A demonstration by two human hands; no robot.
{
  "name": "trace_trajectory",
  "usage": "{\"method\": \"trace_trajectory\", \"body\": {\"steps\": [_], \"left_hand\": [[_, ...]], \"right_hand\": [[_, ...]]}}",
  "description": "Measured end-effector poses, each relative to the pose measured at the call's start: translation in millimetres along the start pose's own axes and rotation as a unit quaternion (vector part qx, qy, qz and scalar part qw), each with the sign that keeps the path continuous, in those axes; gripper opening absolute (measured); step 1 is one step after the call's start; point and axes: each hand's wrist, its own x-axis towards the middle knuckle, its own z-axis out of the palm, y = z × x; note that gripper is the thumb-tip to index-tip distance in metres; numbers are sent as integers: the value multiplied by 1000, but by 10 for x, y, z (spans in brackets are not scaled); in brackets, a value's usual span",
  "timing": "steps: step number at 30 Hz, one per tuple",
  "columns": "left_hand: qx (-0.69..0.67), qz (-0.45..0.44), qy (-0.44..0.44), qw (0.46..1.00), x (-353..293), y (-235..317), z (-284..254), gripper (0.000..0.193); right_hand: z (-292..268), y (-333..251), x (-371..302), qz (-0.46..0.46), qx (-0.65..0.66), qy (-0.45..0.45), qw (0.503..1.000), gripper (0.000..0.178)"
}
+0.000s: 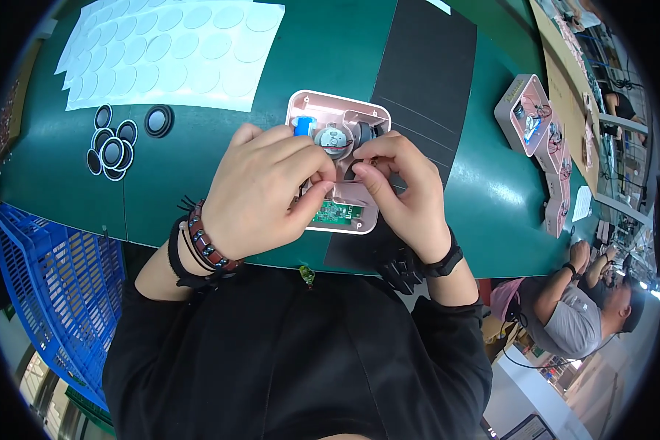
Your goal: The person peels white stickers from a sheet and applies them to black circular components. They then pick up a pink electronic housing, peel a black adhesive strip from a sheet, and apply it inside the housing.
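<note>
A pink plastic housing [298, 103] lies open-side up on the table in front of me. Inside it I see a blue part [304, 125], a round metal part [331, 139] with thin red wires, a dark round part at the upper right, and a green circuit board [334, 213] at the near end. My left hand [265, 178] reaches over the housing's left side, thumb and forefinger pinched together inside it. My right hand [406, 192] works from the right, its thumb and fingertips closed over a small dark piece too hidden to name. Both hands cover part of the inside.
Black-and-white round speakers [112, 152] lie in a cluster at the left. Behind them are white sheets [170, 55] of round stickers. A black mat [425, 81] runs under the housing. More pink housings [524, 114] line the right. A blue crate [59, 293] stands lower left; a person sits at the right.
</note>
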Motion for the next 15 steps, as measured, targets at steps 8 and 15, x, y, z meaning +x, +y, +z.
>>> {"method": "trace_trajectory", "body": {"steps": [8,15], "left_hand": [[-9,3,6,1000,8,-26,0,9],[-11,4,8,1000,13,-31,4,10]], "right_hand": [[52,-15,-4,-1,24,-1,1000,75],[26,-24,4,-35,0,-26,999,80]]}}
